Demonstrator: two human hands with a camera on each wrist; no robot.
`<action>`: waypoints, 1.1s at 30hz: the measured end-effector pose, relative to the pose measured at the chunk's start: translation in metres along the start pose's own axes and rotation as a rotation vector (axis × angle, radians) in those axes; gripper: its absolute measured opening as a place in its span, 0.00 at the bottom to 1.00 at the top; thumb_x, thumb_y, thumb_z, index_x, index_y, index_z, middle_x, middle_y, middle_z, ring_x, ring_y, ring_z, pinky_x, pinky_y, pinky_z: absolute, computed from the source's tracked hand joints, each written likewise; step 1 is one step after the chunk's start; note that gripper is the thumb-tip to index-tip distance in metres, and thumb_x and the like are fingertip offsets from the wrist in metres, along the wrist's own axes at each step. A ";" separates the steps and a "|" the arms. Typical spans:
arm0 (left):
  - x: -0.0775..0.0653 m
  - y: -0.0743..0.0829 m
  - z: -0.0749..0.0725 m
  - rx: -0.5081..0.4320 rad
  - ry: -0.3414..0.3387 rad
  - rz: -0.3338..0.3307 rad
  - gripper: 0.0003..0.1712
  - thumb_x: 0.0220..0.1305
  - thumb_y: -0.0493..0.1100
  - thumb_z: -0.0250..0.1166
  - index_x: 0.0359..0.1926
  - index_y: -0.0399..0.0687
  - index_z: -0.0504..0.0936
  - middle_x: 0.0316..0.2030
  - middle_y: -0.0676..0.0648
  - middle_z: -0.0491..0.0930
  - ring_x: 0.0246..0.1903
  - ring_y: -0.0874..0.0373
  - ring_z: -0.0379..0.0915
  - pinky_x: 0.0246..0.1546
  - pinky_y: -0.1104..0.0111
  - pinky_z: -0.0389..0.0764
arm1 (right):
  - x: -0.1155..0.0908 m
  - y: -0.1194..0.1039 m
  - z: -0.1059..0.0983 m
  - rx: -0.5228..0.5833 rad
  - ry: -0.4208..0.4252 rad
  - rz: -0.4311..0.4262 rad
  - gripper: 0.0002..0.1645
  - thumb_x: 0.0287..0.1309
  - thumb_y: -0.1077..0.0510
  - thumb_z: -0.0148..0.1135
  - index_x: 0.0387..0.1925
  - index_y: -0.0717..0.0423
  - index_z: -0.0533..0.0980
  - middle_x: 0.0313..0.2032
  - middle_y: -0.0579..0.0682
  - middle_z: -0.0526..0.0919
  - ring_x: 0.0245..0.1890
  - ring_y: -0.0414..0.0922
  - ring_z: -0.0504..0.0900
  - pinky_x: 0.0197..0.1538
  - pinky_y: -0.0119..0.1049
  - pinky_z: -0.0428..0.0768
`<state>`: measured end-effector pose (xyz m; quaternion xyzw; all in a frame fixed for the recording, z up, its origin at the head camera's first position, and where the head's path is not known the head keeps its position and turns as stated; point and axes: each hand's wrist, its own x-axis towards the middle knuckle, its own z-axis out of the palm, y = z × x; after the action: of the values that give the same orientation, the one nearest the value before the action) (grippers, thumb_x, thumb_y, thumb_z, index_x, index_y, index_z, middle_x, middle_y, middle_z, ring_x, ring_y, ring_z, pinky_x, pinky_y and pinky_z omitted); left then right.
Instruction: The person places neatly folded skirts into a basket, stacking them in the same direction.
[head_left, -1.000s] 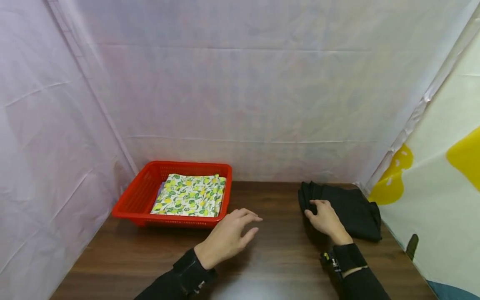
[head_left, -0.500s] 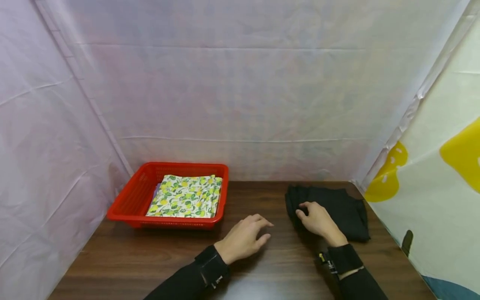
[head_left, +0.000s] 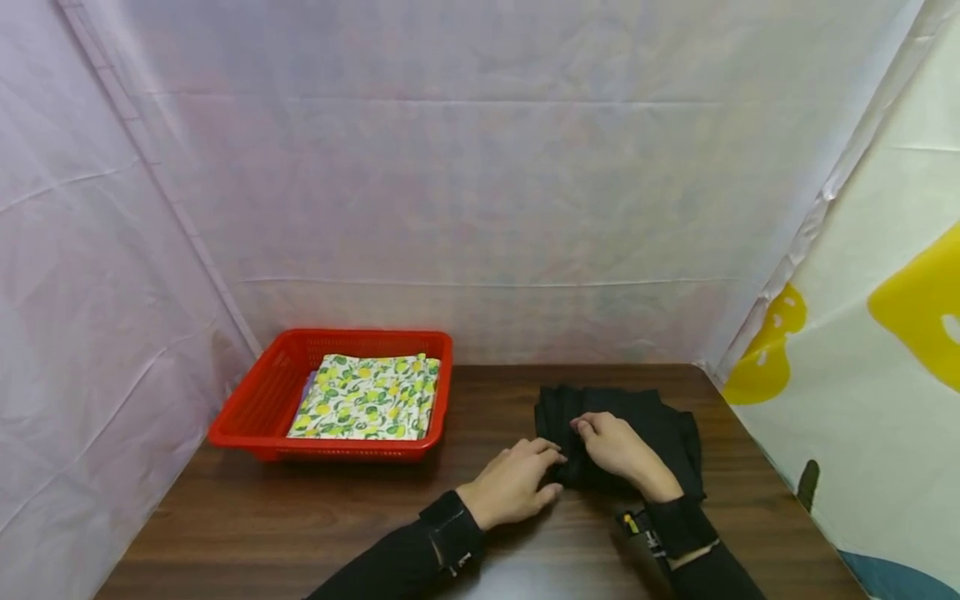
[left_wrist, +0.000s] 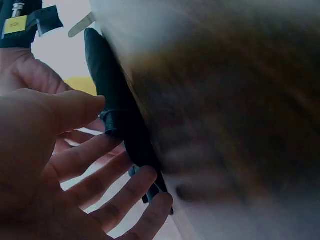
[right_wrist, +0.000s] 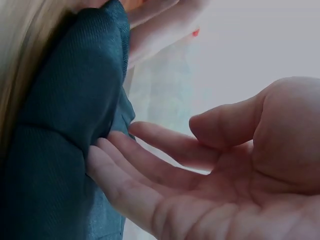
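A folded black cloth lies on the table to the right of the middle. My right hand rests on top of it, and in the right wrist view its fairly straight fingertips press against the dark fabric. The right thumb stays off the cloth. At the cloth's left edge is my left hand, fingers spread. From the left wrist, its fingertips touch the side of the folded stack, nothing pinched between them.
A red plastic basket stands at the back left of the brown wooden table. Inside it lies a folded lemon-print cloth with a purple edge beneath. White sheeting encloses the back and sides.
The black cloth has slid left and a little nearer under my right hand. My left hand has moved right until its fingers meet the cloth's left edge.
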<state>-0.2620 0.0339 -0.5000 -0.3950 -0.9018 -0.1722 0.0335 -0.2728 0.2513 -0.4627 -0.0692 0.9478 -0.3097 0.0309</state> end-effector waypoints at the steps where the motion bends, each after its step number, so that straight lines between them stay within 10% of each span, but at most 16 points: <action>1: -0.001 0.000 0.001 0.009 -0.003 0.003 0.23 0.76 0.54 0.67 0.66 0.56 0.84 0.67 0.52 0.80 0.62 0.55 0.78 0.59 0.56 0.85 | -0.001 -0.002 0.001 0.026 -0.014 0.003 0.22 0.83 0.57 0.47 0.62 0.61 0.82 0.60 0.59 0.87 0.65 0.61 0.82 0.65 0.59 0.80; 13: -0.025 -0.014 -0.018 0.064 -0.088 -0.041 0.18 0.74 0.60 0.68 0.57 0.60 0.89 0.54 0.55 0.84 0.52 0.59 0.79 0.55 0.57 0.85 | -0.001 -0.012 0.011 0.336 -0.154 0.007 0.23 0.82 0.54 0.55 0.67 0.62 0.78 0.60 0.61 0.86 0.56 0.52 0.88 0.53 0.42 0.89; 25: -0.065 -0.015 -0.033 0.073 -0.087 -0.061 0.16 0.74 0.62 0.67 0.53 0.63 0.90 0.51 0.58 0.84 0.48 0.61 0.78 0.50 0.58 0.85 | -0.008 -0.013 0.000 0.037 -0.026 -0.082 0.22 0.77 0.50 0.64 0.64 0.55 0.82 0.49 0.49 0.90 0.45 0.46 0.89 0.49 0.47 0.87; 33: -0.092 -0.020 -0.040 0.044 -0.104 -0.110 0.14 0.73 0.63 0.68 0.50 0.66 0.90 0.48 0.60 0.84 0.44 0.64 0.75 0.44 0.64 0.80 | -0.023 0.001 -0.006 -0.100 0.079 -0.101 0.27 0.70 0.53 0.72 0.63 0.63 0.81 0.52 0.63 0.85 0.43 0.51 0.87 0.50 0.53 0.85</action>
<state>-0.2168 -0.0564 -0.4862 -0.3522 -0.9263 -0.1332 -0.0141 -0.2511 0.2593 -0.4582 -0.1060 0.9579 -0.2654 -0.0256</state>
